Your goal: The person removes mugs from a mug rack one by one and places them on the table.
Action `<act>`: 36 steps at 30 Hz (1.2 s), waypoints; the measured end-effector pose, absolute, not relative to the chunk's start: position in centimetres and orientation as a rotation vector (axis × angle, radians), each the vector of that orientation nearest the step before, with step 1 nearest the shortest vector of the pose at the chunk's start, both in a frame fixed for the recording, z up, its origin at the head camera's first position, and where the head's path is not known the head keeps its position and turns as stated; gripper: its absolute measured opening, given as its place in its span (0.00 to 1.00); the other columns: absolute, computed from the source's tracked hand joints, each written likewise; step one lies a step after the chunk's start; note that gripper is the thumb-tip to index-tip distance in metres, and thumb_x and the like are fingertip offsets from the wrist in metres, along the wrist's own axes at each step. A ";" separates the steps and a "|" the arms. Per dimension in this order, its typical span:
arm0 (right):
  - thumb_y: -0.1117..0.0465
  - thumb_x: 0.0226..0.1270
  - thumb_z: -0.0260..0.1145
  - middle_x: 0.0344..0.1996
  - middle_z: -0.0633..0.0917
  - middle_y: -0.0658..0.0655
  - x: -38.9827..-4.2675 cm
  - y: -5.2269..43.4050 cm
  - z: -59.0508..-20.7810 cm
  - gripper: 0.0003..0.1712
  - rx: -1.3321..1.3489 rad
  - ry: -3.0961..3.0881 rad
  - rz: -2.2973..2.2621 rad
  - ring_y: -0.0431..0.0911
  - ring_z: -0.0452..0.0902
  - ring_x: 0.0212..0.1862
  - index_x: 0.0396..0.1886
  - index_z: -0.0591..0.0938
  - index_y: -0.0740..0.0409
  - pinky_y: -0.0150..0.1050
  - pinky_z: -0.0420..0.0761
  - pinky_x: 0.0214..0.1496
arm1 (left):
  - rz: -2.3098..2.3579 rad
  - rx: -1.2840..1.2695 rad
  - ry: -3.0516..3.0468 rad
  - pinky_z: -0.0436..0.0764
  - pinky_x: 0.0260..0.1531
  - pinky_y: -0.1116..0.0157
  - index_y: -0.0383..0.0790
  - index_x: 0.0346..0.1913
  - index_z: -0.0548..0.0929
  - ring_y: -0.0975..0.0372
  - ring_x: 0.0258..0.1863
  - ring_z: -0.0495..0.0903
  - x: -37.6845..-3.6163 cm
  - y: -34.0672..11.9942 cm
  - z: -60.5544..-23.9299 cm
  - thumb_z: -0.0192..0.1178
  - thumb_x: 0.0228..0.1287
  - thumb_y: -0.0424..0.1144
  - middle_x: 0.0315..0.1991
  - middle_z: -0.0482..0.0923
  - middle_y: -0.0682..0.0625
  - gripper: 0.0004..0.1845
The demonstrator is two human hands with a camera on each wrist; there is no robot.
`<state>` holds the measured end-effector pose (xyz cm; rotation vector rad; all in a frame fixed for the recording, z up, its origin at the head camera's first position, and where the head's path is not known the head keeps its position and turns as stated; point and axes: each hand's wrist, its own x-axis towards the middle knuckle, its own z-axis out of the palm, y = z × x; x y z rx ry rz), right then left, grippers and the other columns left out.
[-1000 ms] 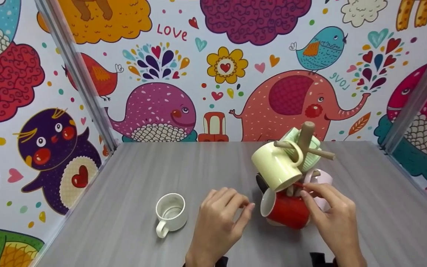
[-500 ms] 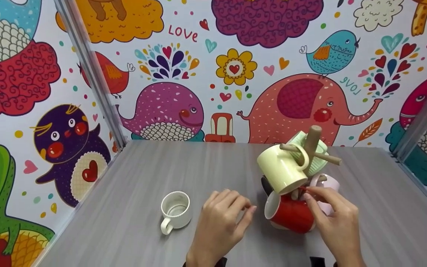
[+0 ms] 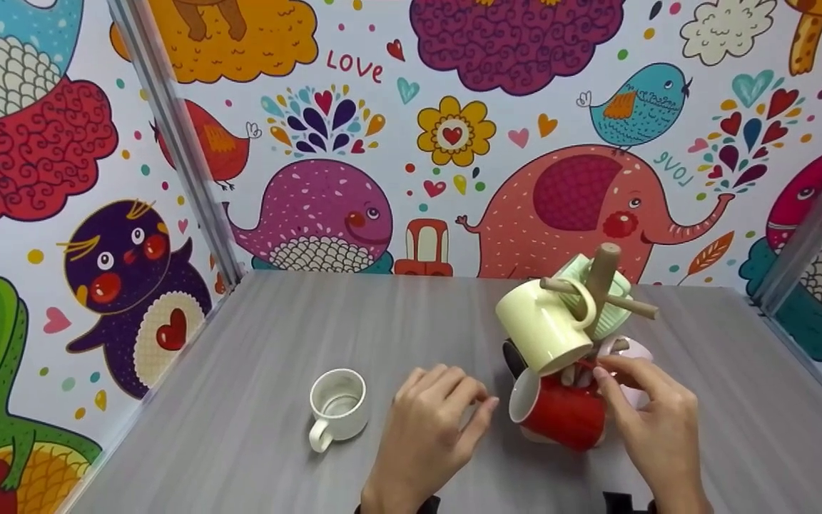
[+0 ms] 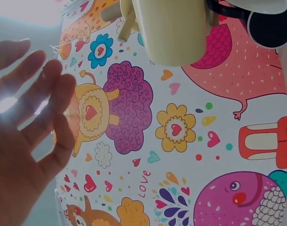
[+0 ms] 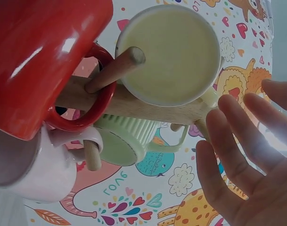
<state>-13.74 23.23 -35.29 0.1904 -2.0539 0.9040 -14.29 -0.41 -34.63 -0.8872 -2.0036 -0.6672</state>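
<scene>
So, right hand (image 3: 657, 421) fingers relaxed beside hung red mug (image 3: 561, 414) (handle over rack peg), left hand (image 3: 429, 425) loose, held nothing, white cup (image 3: 340, 407) nearby

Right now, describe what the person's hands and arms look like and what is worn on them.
Both the left hand and the right hand are bare: no gloves, rings or marks show. At the bottom edge of the head view, something dark sits at each wrist; whether sleeve cuffs or camera straps cannot be told. No more of the arms is visible.

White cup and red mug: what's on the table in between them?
In the head view, the left hand rests on the table between the white cup and the red mug, holding nothing.
</scene>
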 end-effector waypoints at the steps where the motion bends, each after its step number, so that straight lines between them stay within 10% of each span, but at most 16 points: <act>1: 0.73 0.46 0.71 0.29 0.84 0.52 -13.7 23.2 -35.1 0.11 0.173 -2.063 0.905 0.30 0.76 0.31 0.32 0.85 0.60 0.18 0.71 0.39 | -0.667 -0.889 -2.005 0.68 0.27 0.70 0.47 0.26 0.78 0.67 0.27 0.71 -14.3 -0.4 -34.6 0.61 0.57 0.40 0.25 0.73 0.59 0.04; 19: 0.68 0.53 0.68 0.30 0.84 0.56 -15.3 23.6 -33.0 0.07 0.010 -2.068 0.850 0.27 0.72 0.26 0.34 0.84 0.62 0.16 0.68 0.35 | -0.495 -0.941 -2.166 0.68 0.32 0.69 0.50 0.31 0.78 0.66 0.31 0.72 -13.7 -0.7 -34.2 0.60 0.58 0.45 0.29 0.73 0.60 0.05; 36: 0.64 0.54 0.67 0.28 0.84 0.60 -18.6 22.3 -32.9 0.09 -0.067 -2.133 0.884 0.50 0.78 0.25 0.35 0.82 0.65 0.26 0.66 0.25 | -0.272 -1.047 -2.270 0.68 0.29 0.69 0.50 0.31 0.79 0.66 0.28 0.71 -12.5 0.5 -34.8 0.58 0.59 0.50 0.27 0.72 0.58 0.09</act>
